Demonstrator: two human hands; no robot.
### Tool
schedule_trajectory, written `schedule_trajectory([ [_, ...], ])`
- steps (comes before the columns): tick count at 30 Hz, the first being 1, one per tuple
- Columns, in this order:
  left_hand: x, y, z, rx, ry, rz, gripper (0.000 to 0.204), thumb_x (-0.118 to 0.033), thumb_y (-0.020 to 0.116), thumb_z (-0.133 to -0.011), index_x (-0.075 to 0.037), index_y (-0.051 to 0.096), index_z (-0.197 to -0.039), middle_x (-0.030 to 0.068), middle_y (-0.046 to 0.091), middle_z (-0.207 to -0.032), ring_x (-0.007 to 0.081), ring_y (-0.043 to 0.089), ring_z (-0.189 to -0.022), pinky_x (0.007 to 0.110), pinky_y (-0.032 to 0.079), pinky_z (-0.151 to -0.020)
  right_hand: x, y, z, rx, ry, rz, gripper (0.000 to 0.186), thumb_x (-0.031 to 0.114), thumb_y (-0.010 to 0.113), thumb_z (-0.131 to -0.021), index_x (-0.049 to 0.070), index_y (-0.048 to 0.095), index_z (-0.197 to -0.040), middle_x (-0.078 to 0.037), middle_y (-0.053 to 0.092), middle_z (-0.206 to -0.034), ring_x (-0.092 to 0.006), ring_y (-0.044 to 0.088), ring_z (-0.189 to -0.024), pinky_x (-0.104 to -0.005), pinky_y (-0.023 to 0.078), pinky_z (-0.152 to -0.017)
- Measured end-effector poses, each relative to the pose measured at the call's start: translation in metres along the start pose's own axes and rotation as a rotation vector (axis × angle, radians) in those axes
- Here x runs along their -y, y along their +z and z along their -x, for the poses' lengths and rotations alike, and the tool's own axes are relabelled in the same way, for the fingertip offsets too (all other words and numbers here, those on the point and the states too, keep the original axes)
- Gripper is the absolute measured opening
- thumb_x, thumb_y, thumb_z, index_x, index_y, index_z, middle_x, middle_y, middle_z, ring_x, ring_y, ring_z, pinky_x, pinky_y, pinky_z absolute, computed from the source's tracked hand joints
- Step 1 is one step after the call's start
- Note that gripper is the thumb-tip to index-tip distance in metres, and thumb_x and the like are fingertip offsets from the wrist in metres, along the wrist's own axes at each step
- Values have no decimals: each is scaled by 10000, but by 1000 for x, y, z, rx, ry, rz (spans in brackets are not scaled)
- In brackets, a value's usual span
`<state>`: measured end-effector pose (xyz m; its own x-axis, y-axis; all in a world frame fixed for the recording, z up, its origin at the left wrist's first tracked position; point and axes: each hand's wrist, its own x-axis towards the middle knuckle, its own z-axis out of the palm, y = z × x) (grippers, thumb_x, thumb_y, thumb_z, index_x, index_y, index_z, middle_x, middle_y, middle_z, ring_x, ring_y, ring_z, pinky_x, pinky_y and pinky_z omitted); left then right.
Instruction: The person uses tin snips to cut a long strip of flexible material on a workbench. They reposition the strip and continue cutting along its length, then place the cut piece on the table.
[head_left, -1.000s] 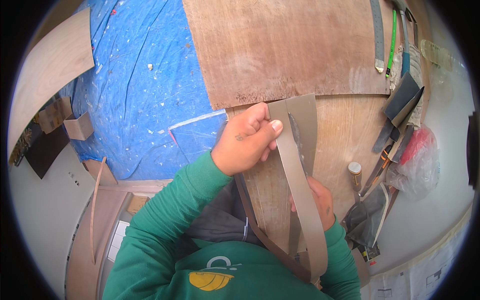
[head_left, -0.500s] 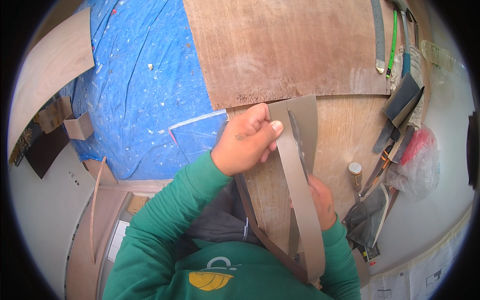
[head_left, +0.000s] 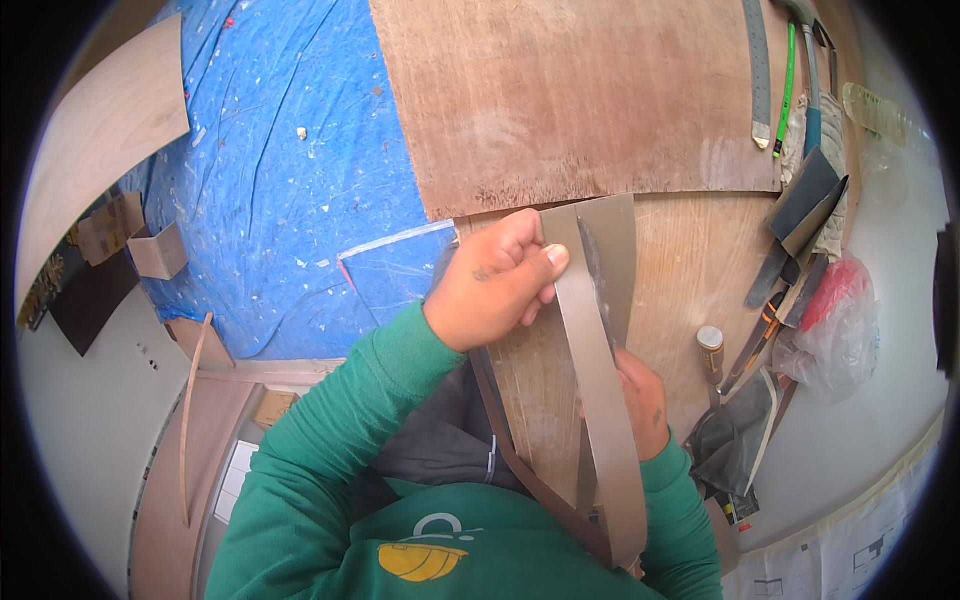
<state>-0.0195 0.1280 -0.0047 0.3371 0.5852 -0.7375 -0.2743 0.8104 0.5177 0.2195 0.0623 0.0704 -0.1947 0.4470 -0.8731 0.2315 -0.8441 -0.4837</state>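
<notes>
A long, thin taupe strip (head_left: 597, 385) bends in a loop toward my body. My left hand (head_left: 495, 275) is closed, pinching its upper end between thumb and fingers. Beside it, a wider taupe sheet (head_left: 617, 235) lies over the wooden board, with a seam at the top between sheet and strip and a dark gap lower down. My right hand (head_left: 643, 405) is lower, behind the strip, with its thumb at the sheet's lower end. Its fingers curl under and are mostly hidden; a fingertip shows left of the strip. The loop's darker side (head_left: 535, 480) runs along my lap.
Pale wood (head_left: 680, 260) lies under the work, a larger plywood sheet (head_left: 590, 100) beyond it. On the right are a steel ruler (head_left: 757, 75), a green pencil-like stick (head_left: 785, 90), a hammer (head_left: 812, 100), a small bottle (head_left: 711, 345) and a plastic bag (head_left: 835, 330). Blue tarp (head_left: 290, 180) covers the left.
The strip's lower loop has shifted slightly left. Both hands keep nearly the same place and grip.
</notes>
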Motion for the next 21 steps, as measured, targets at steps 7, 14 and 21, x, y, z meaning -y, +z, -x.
schedule_trajectory([
  [7, -3, 1, 1, -5, -12, 14, 224, -190, 613, -1071, -11, 624, -1205, 10, 610, -779, 67, 535, -558, 221, 433, -502, 4, 3, -6, 2, -21, 0, 450, 416, 562, -1079, -23, 633, -1014, 8, 528, -784, -85, 452, -749, -277, 403, -654],
  [14, -2, 0, 0, -6, -12, 14, 209, -189, 615, -1069, -13, 624, -1181, 10, 609, -773, 68, 532, -554, 225, 431, -500, 6, 3, -5, -18, -25, 23, 439, 405, 568, -1079, -24, 635, -1010, 7, 532, -783, -85, 457, -748, -278, 408, -655],
  [21, -3, 0, 0, 18, -1, 16, 189, -204, 620, -1068, -23, 618, -1124, 8, 605, -765, 67, 527, -549, 227, 428, -493, 23, 4, -8, 2, -71, 77, 422, 374, 592, -1076, -40, 662, -1120, -18, 608, -854, -95, 524, -813, -269, 450, -729],
])
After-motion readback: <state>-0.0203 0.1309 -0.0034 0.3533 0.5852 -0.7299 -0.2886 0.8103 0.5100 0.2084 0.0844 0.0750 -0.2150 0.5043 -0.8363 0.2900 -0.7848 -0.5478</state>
